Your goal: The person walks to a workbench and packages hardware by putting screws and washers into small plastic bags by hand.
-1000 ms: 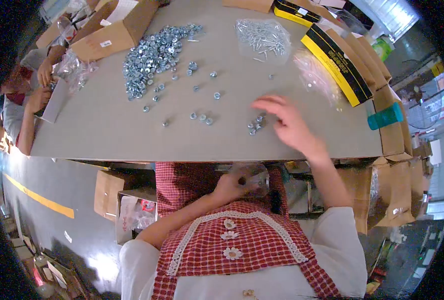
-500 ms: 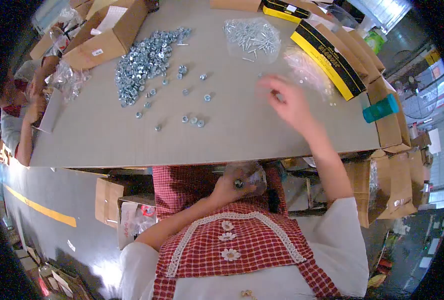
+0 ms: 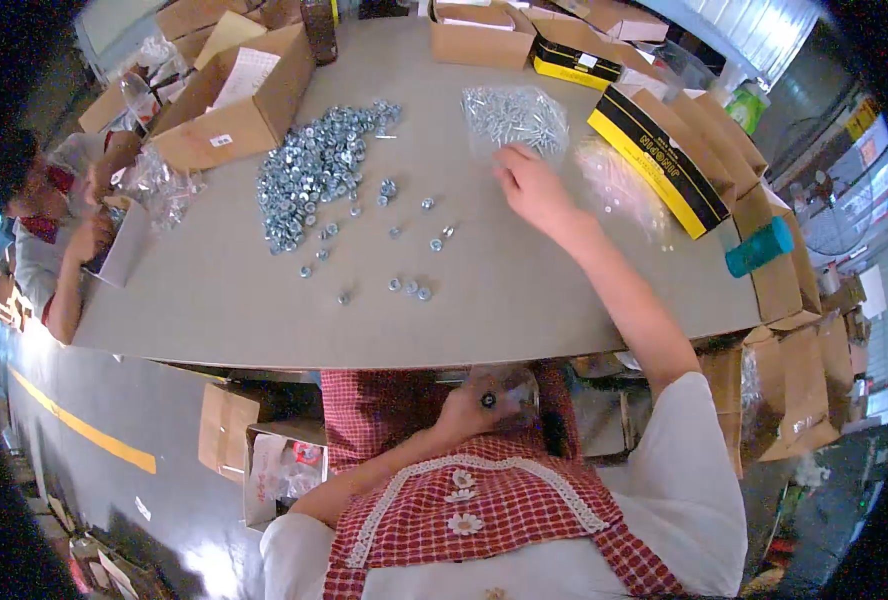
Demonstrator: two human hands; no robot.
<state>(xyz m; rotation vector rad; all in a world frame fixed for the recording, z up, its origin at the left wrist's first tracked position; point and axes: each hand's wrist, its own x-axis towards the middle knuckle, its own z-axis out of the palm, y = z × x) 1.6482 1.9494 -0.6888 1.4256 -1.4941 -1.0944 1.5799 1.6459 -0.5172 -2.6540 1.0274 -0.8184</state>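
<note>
Below the table edge, my left hand (image 3: 467, 412) is closed around a clear plastic bag (image 3: 517, 392), with a small dark round piece showing at it. Over the table my right hand (image 3: 532, 187) reaches to the near edge of a clear bag of screws (image 3: 514, 118); its fingers are bent, and whatever they hold is hidden. A heap of metal nut-like parts (image 3: 309, 175) lies to the left. Several loose parts (image 3: 411, 289) are scattered nearer to me. Right of my right hand lies a clear bag with small pale pieces (image 3: 619, 185).
A co-worker's hands (image 3: 92, 235) are at a white box (image 3: 124, 245) on the left. Cardboard boxes (image 3: 229, 120) stand at the back left. A black and yellow box (image 3: 659, 160) and a teal cylinder (image 3: 760, 248) line the right side.
My right hand has moved forward and left to the screw bag. The small cluster that was beside it is gone from its spot. A loose piece now lies among the scattered parts. The camera view has shifted.
</note>
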